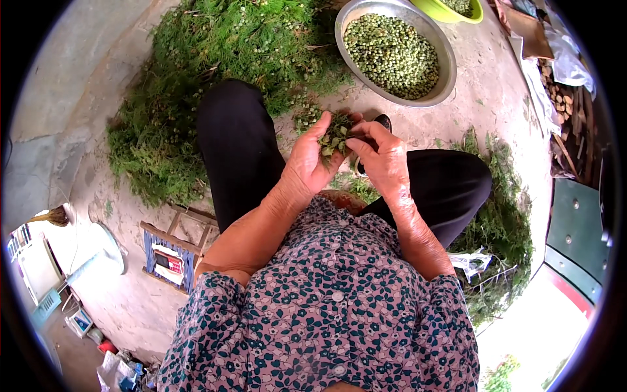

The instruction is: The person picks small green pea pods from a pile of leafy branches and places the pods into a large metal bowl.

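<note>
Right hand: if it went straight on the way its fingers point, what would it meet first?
The leafy green sprig, right at its fingertips; then probably the left hand holding it, though depth is unclear from this one view.

Clear forward from the right hand (385,153), right of the dark shoe (384,121), over bare floor (431,127) to the metal basin (447,68)! Blocked leftward by left knee (232,114) and heaped greenery (255,49).

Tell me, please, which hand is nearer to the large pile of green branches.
Left: the left hand shows below the right end of the pile; the right hand lies farther right.
</note>
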The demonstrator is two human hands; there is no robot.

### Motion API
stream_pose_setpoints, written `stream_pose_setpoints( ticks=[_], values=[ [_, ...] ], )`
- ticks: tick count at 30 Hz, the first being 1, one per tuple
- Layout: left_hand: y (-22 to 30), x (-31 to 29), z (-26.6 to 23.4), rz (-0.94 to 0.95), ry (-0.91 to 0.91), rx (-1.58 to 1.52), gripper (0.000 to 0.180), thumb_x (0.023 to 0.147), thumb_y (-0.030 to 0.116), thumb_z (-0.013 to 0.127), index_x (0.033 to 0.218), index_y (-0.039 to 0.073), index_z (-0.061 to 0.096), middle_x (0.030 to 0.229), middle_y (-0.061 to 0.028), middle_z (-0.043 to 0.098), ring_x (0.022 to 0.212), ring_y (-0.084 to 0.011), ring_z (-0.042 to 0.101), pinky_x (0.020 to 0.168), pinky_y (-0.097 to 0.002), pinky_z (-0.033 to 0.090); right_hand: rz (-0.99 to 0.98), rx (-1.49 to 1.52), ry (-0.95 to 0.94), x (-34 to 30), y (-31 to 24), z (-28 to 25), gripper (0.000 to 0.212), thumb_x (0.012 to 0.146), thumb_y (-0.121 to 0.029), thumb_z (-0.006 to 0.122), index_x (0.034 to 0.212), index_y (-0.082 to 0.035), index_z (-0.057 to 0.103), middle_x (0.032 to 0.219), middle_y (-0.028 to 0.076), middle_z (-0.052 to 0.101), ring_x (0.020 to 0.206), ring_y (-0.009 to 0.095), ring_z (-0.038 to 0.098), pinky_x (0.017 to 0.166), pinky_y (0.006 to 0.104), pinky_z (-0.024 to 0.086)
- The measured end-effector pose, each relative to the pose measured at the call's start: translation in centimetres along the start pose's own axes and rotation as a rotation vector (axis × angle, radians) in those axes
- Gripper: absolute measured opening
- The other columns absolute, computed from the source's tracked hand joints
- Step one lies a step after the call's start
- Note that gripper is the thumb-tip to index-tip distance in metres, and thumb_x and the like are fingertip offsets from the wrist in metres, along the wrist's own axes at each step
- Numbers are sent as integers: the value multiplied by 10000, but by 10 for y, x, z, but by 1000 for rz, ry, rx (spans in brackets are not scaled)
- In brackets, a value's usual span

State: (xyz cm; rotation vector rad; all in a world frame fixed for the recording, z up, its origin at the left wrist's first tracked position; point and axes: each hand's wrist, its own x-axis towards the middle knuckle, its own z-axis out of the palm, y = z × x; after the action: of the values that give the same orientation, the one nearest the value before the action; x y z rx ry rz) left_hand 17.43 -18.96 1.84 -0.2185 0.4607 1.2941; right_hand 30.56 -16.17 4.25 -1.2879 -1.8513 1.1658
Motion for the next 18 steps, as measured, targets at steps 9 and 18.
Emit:
stream_pose_setpoints(
  ticks=[9, 18],
  values=[
    [6, 2, -9, -1, 49, -22, 321, 910, 277, 460, 1036, -4, 548, 1031, -107, 590, 958, -193, 552, 866, -284, 454, 177, 229, -5, -5, -15, -8, 77, 771, -26, 642, 821, 12, 598, 716, 10, 534, 602, 55, 481, 533, 201, 398],
    [-3, -5, -3, -11, 107, 99, 178, 813, -25, 512, 989, -10, 527, 1026, -146, 548, 978, -266, 542, 944, -397, 433, -42, 61, 335, -4, 3, 3, 82, 727, 20, 644, 776, -29, 601, 729, 55, 561, 604, 170, 536, 542, 265, 432]
  ],
)
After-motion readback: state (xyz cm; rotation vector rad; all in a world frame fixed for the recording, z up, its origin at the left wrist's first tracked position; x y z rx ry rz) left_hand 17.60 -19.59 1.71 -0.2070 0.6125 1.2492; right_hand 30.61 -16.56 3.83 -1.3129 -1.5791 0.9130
